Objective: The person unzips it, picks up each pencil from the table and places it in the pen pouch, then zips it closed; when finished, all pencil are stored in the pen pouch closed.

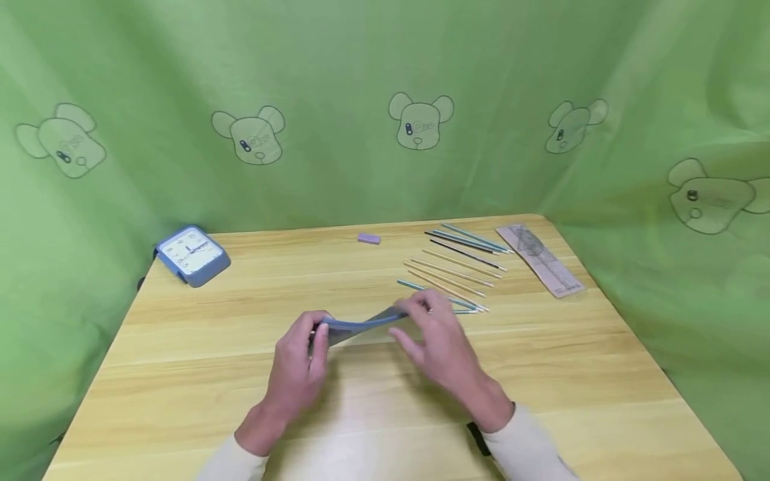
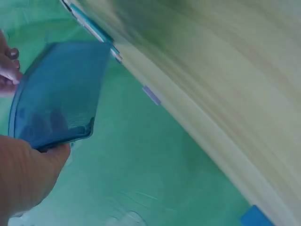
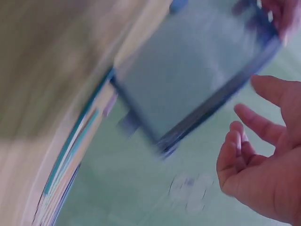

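A flat, see-through blue zip pouch with a darker blue edge is held up above the table, bowed along its length. My left hand grips its left end, thumb on the near side; the left wrist view shows that thumb at the lower edge of the pouch. At the other end is my right hand, its fingertips right at the edge and the thumb held away. In the right wrist view, the fingers of the right hand are loosely spread beside the blurred pouch.
Several pencils lie in a loose row behind the right hand. A ruler set in a pink packet lies at the back right, a purple eraser at the back middle. A blue clock stands back left. Green curtains enclose the table.
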The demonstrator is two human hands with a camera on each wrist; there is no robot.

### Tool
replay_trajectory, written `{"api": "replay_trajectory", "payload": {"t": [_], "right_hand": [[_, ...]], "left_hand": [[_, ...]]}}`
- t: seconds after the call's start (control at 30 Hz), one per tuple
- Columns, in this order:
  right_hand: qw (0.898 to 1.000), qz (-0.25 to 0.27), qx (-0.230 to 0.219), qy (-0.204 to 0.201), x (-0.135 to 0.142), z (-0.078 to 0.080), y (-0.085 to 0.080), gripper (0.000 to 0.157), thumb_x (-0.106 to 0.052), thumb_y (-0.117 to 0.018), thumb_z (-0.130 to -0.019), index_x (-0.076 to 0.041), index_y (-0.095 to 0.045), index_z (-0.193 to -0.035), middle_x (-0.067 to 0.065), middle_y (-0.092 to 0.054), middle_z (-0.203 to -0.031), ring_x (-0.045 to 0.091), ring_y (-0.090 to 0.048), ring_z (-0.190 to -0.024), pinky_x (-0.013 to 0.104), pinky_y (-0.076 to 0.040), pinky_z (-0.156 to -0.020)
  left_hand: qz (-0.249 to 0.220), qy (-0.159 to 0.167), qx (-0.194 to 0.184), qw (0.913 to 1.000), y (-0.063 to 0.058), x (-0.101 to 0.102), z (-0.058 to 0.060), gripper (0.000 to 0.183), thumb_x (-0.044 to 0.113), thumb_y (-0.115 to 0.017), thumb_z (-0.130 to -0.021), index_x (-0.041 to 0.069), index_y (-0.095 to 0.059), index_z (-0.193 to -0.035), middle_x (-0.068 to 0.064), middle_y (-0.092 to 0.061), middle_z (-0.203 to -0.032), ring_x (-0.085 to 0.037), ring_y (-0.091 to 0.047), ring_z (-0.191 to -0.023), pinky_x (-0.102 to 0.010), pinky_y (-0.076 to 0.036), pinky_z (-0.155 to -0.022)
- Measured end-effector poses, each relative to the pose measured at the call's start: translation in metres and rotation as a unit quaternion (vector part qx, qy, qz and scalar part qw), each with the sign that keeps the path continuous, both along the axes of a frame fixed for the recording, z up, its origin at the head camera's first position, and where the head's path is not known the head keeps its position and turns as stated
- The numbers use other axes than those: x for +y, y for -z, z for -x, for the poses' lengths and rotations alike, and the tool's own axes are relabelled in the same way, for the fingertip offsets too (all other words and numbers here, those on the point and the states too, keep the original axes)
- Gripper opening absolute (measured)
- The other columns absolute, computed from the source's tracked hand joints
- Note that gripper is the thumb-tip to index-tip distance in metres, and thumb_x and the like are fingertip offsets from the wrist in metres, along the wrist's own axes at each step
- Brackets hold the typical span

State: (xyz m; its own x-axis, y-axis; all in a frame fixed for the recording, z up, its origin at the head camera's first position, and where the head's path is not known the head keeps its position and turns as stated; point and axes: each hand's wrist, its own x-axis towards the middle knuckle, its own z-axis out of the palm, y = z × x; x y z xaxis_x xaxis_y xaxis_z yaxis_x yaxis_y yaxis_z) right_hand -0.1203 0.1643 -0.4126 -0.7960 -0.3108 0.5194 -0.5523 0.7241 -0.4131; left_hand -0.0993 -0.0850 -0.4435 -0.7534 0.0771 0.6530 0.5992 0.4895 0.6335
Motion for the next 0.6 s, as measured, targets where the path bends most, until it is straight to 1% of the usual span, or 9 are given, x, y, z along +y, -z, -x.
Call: {"api": "replay_trajectory", "payload": {"t": [0.07,0.1,0.17,0.2,0.27,0.37,0.43,0.5,0.6], "right_hand": [[0.999,0.035,-0.013,0.017,0.015,0.006,-0.001,0.03,-0.014,-0.075,-0.099,-0.004,-0.073,-0.127,0.017,-0.068,-0.123,0.033,-0.062,-0.116,0.052,-0.057,-0.1],[0.998,0.054,-0.025,0.022,0.023,0.009,-0.002,0.029,-0.01,-0.069,-0.102,-0.004,-0.071,-0.13,0.018,-0.069,-0.128,0.036,-0.062,-0.122,0.057,-0.055,-0.105],[0.994,0.084,-0.067,0.029,0.04,0.012,-0.003,0.032,-0.002,-0.059,-0.105,-0.004,-0.068,-0.136,0.018,-0.068,-0.135,0.039,-0.063,-0.127,0.061,-0.054,-0.108],[0.991,0.093,-0.093,0.025,0.047,0.014,-0.002,0.036,0.002,-0.056,-0.105,-0.004,-0.067,-0.139,0.018,-0.068,-0.138,0.038,-0.063,-0.128,0.06,-0.054,-0.108],[0.984,0.095,-0.148,0.004,0.057,0.016,0.001,0.041,0.006,-0.054,-0.105,-0.005,-0.064,-0.143,0.017,-0.069,-0.139,0.037,-0.066,-0.127,0.057,-0.057,-0.107],[0.972,0.087,-0.215,-0.031,0.062,0.017,0.006,0.04,0.004,-0.059,-0.103,-0.006,-0.065,-0.142,0.014,-0.073,-0.133,0.032,-0.07,-0.119,0.044,-0.061,-0.101],[0.967,0.09,-0.235,-0.047,0.062,0.016,0.009,0.035,0.002,-0.064,-0.102,-0.006,-0.068,-0.136,0.012,-0.076,-0.125,0.028,-0.073,-0.111,0.035,-0.063,-0.096],[0.964,0.097,-0.242,-0.052,0.06,0.015,0.009,0.029,0.001,-0.067,-0.101,-0.006,-0.072,-0.129,0.009,-0.078,-0.116,0.022,-0.074,-0.104,0.029,-0.063,-0.09],[0.963,0.105,-0.244,-0.055,0.055,0.016,0.01,0.024,-0.002,-0.071,-0.1,-0.008,-0.075,-0.123,0.004,-0.079,-0.109,0.016,-0.073,-0.096,0.027,-0.063,-0.086]], "left_hand": [[-0.026,-0.005,-0.007,0.9996,-0.001,-0.009,0.003,0.013,-0.006,-0.052,-0.107,-0.004,-0.064,-0.112,-0.012,-0.07,-0.095,-0.015,-0.063,-0.083,-0.024,-0.058,-0.073],[-0.039,-0.007,-0.015,0.9991,-0.001,-0.014,0.004,0.014,-0.005,-0.05,-0.108,-0.004,-0.064,-0.113,-0.012,-0.071,-0.096,-0.015,-0.065,-0.085,-0.023,-0.058,-0.075],[-0.063,-0.011,-0.036,0.9973,-0.002,-0.021,0.007,0.017,-0.003,-0.047,-0.11,-0.004,-0.063,-0.114,-0.011,-0.072,-0.098,-0.015,-0.066,-0.088,-0.021,-0.058,-0.079],[-0.074,-0.012,-0.048,0.996,-0.002,-0.025,0.008,0.018,-0.002,-0.045,-0.111,-0.004,-0.063,-0.114,-0.011,-0.072,-0.099,-0.014,-0.066,-0.09,-0.019,-0.057,-0.081],[-0.092,-0.018,-0.07,0.9932,0.0,-0.031,0.01,0.02,0.001,-0.044,-0.113,-0.003,-0.063,-0.115,-0.011,-0.072,-0.1,-0.013,-0.064,-0.091,-0.018,-0.056,-0.081],[-0.109,-0.021,-0.092,0.9895,0.005,-0.035,0.013,0.021,0.002,-0.043,-0.113,-0.004,-0.062,-0.116,-0.012,-0.071,-0.1,-0.014,-0.06,-0.089,-0.019,-0.053,-0.078],[-0.115,-0.021,-0.1,0.9881,0.009,-0.034,0.015,0.021,0.003,-0.043,-0.113,-0.005,-0.062,-0.117,-0.014,-0.069,-0.098,-0.016,-0.058,-0.087,-0.02,-0.051,-0.076],[-0.121,-0.02,-0.109,0.9865,0.012,-0.034,0.017,0.022,0.004,-0.043,-0.114,-0.005,-0.062,-0.118,-0.015,-0.067,-0.096,-0.017,-0.056,-0.084,-0.019,-0.049,-0.074],[-0.13,-0.024,-0.125,0.9832,0.014,-0.035,0.019,0.023,0.007,-0.043,-0.114,-0.005,-0.062,-0.119,-0.014,-0.065,-0.096,-0.017,-0.056,-0.084,-0.018,-0.05,-0.076]]}}
